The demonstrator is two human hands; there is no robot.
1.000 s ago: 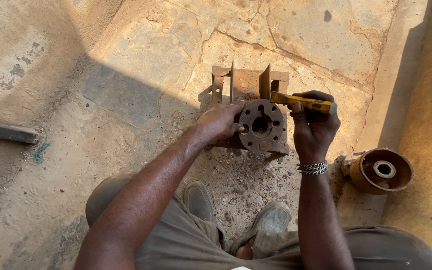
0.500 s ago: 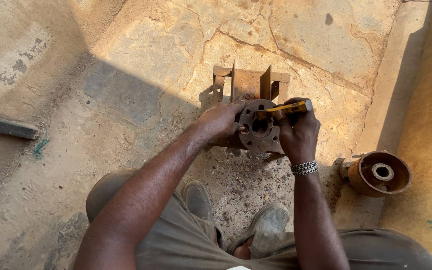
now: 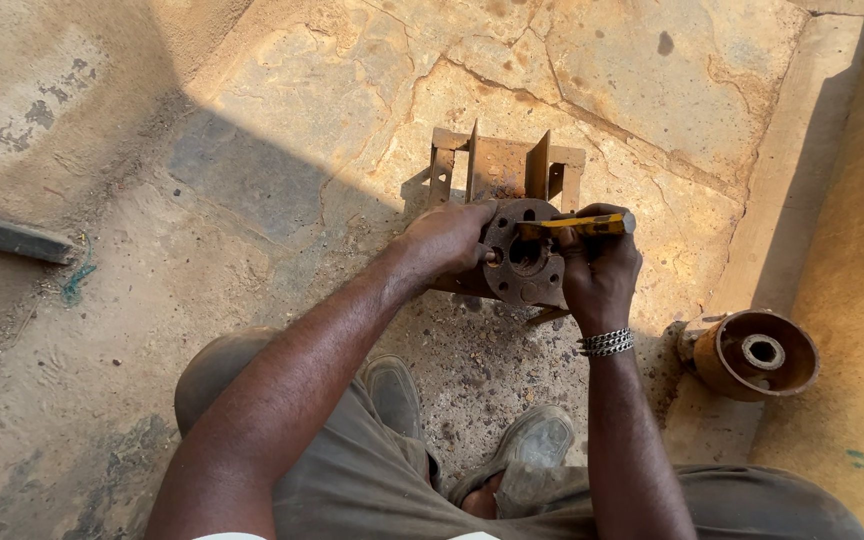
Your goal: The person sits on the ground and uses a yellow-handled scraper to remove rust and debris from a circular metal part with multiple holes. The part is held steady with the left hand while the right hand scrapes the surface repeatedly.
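Note:
A rusty round metal flange [image 3: 520, 262] with bolt holes and a centre hole sits on a rusty steel bracket frame [image 3: 505, 168] on the stone floor. My left hand [image 3: 449, 238] grips the flange's left edge. My right hand [image 3: 600, 270] is closed around a yellow-handled tool [image 3: 580, 225], held level across the top of the flange. A metal bracelet is on my right wrist.
A rusty cup-shaped hub [image 3: 752, 352] lies on the floor to the right, beside a low step. A dark metal bar [image 3: 10, 235] lies at the left edge. My feet in worn shoes [image 3: 538, 440] are just below the flange.
My right hand has moved left with the yellow-handled tool, from the flange's right side to across its top. My left hand has stayed on the flange.

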